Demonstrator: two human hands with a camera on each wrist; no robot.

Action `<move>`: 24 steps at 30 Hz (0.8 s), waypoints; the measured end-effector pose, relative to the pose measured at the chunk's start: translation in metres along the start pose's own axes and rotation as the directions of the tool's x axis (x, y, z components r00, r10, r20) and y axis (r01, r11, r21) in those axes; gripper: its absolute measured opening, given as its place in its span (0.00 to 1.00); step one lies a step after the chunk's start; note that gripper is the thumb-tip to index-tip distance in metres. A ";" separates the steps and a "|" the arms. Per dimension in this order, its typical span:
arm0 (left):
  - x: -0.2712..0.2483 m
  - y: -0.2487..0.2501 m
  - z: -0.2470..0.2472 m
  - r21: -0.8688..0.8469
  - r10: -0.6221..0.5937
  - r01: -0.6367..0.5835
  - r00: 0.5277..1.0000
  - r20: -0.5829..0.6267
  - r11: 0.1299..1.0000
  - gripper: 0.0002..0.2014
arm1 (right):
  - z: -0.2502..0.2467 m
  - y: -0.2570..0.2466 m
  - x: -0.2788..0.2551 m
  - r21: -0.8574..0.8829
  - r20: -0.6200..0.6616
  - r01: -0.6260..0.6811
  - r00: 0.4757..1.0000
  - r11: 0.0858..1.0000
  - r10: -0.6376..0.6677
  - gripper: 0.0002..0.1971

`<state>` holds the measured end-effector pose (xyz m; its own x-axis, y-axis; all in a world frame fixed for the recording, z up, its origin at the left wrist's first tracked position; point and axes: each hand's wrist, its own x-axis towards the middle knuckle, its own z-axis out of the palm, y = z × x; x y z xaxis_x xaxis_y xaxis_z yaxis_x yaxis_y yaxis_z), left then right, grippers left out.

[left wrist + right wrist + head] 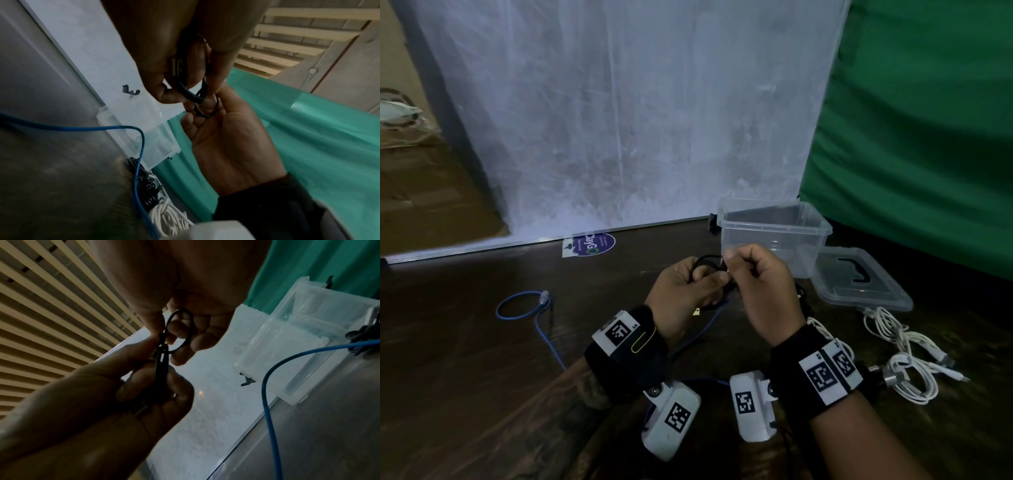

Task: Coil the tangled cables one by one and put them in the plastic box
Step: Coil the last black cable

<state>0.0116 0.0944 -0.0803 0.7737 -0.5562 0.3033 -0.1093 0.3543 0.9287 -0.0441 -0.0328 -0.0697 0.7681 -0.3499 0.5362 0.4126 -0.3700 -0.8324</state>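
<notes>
Both hands are raised together in front of the clear plastic box (774, 236). My left hand (705, 279) grips a small coil of thin black cable (707, 258), its fingers curled round the bundled loops (185, 91). The fingertips of my right hand (732, 262) pinch one strand, and a black loop (180, 331) stands open between thumb and fingers. The box (308, 337) looks empty. Loose white cables (904, 356) lie to the right, and a blue cable (551, 347) trails left across the dark wooden table.
The box lid (859, 281) lies flat just right of the box. More tangled black cable (148, 186) lies on the table under my right wrist, beside the white bundle (168, 219). A white board (619, 120) stands behind; green cloth (928, 137) hangs at right.
</notes>
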 end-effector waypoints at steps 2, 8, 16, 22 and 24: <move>0.000 0.000 -0.001 0.062 -0.001 0.001 1.000 0.003 0.998 0.17 | -0.001 0.000 0.000 -0.001 0.006 -0.007 1.000 1.000 0.007 0.07; 0.001 -0.001 -0.001 0.019 0.000 0.000 1.000 0.020 1.000 0.17 | -0.008 -0.001 0.004 0.067 -0.047 0.008 0.999 0.998 -0.005 0.08; 0.002 -0.003 -0.003 -0.089 -0.040 0.052 0.990 0.136 0.995 0.18 | -0.016 -0.005 0.006 0.381 0.144 -0.236 0.970 0.894 0.195 0.08; 0.006 -0.008 -0.001 -0.103 -0.014 0.028 0.992 0.127 0.994 0.18 | -0.019 0.005 0.005 0.303 0.301 -0.384 0.907 0.872 0.295 0.15; 0.005 -0.008 0.000 -0.113 -0.013 0.029 0.990 0.139 0.993 0.15 | -0.020 0.004 0.006 0.271 0.218 -0.321 0.939 0.907 0.267 0.12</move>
<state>0.0162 0.0889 -0.0860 0.6812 -0.6597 0.3174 -0.0158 0.4202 0.9073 -0.0480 -0.0536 -0.0668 0.9379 -0.2396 0.2508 0.2607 0.0100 -0.9654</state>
